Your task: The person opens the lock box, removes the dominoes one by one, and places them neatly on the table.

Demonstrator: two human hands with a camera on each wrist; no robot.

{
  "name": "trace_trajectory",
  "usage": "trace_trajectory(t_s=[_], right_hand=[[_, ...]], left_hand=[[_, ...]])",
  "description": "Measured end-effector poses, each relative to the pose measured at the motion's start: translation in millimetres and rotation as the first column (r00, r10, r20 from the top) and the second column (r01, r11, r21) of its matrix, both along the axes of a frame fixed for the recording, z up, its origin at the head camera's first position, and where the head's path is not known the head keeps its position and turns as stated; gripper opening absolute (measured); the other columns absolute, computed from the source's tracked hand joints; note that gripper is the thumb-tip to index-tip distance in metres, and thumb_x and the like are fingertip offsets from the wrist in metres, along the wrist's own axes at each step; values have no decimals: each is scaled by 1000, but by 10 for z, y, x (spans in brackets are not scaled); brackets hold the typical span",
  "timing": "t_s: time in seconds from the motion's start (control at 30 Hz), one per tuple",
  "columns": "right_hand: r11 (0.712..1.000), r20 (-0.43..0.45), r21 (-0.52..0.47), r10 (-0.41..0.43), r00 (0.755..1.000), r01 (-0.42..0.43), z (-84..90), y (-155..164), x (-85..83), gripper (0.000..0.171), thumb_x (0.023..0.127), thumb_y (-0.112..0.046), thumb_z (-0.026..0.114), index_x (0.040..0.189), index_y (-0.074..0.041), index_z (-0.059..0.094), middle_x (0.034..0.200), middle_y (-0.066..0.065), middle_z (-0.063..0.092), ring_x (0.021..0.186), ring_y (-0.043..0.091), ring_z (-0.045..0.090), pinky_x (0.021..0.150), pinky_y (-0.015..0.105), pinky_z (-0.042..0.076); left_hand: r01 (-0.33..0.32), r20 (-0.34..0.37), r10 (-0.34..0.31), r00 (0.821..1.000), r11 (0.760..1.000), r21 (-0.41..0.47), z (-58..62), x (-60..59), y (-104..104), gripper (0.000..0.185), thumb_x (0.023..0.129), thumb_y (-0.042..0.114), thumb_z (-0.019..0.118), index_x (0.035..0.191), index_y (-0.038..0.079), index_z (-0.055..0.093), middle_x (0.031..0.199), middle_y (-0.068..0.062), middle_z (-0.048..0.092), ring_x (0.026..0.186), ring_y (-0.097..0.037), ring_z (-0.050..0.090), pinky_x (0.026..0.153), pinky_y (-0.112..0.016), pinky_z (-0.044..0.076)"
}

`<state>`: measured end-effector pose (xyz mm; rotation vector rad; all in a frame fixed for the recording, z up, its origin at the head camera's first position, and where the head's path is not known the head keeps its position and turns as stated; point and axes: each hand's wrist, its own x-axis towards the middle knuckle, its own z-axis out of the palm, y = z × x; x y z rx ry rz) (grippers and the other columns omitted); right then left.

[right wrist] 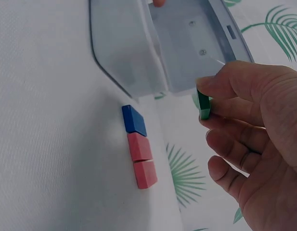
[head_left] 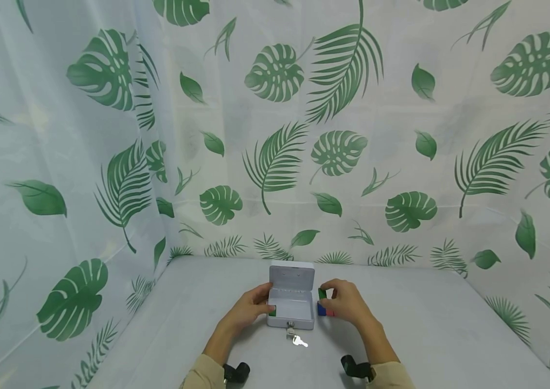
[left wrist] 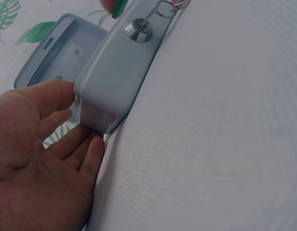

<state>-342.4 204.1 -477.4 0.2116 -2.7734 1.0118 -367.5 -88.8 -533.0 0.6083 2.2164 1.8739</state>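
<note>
box [head_left: 291,309] mouth open – raised lid [head_left: 292,275] blocks behind

Two bare forearms are seen from above, each ending in a bare hand: the left hand [head_left: 250,308] and the right hand [head_left: 348,302]. Beige sleeves [head_left: 204,375] are worn, pushed back to just below the elbows. A small black camera unit [head_left: 236,373] is strapped at each wrist, with no rings or gloves seen.

Right hand [right wrist: 256,144] pinches green block [right wrist: 203,103] beside box [right wrist: 124,48].
</note>
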Motion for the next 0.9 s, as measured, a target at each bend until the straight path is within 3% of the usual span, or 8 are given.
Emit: trace_trajectory(t_s=[0.9], right_hand=[[1000, 88, -12, -14, 996, 15, -8, 175, -3, 32, 86, -12, 81, 117, -4, 76, 102, 13, 67, 83, 21, 55, 63, 31, 51]], left_hand=[[-5, -12, 5, 1000, 1000, -5, 6, 8, -8, 67, 95, 10, 73, 156, 7, 46, 159, -18, 48, 148, -40, 45, 123, -54, 37]])
